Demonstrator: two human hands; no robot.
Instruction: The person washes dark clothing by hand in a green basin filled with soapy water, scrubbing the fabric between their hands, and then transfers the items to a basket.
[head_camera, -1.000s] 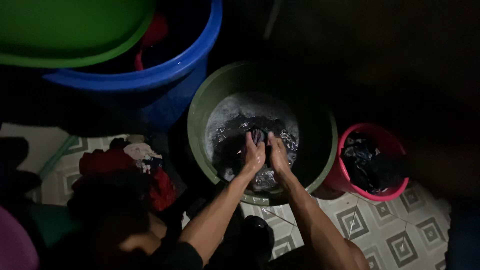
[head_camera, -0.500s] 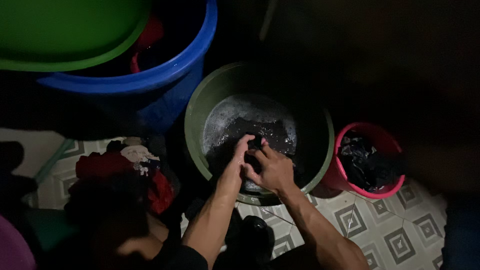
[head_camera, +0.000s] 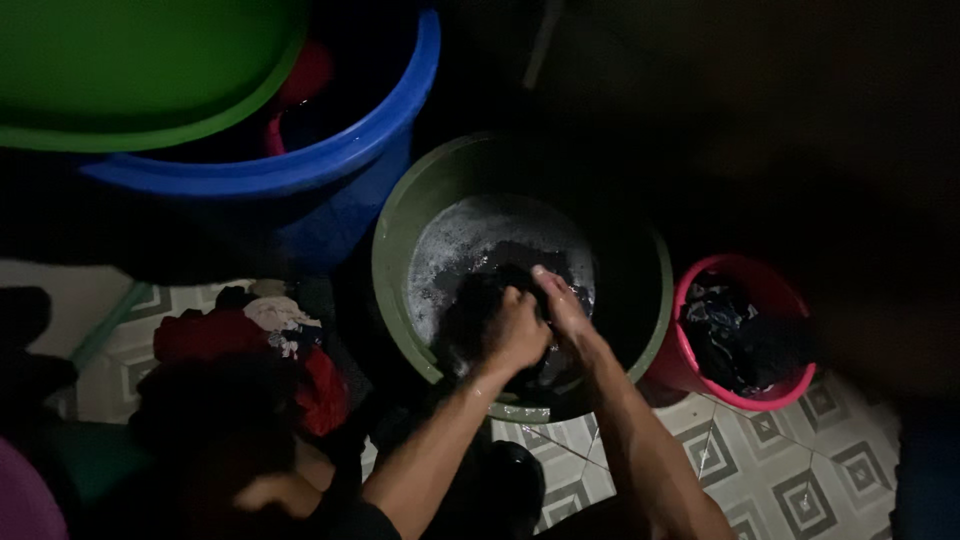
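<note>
Dark wet cloth (head_camera: 480, 300), bunched and soaked, sits in foamy water inside the olive-green bucket (head_camera: 395, 250); left hand (head_camera: 515, 335) fisted tight on it, right hand (head_camera: 562, 305) pressed flat against it beside the left. Pink bucket (head_camera: 690, 350) to the right holds dark wet clothes (head_camera: 735, 335). Blue tub (head_camera: 330, 160) at upper left holds something red (head_camera: 300, 85), with a green basin (head_camera: 130, 70) over it; a heap of red and white clothes (head_camera: 250, 350) lies on the tiled floor (head_camera: 800, 470).

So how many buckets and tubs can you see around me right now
4: a green tub at top left, a blue tub under it, the olive bucket in the middle, a pink bucket to the right. Dark areas may hide more.
</note>
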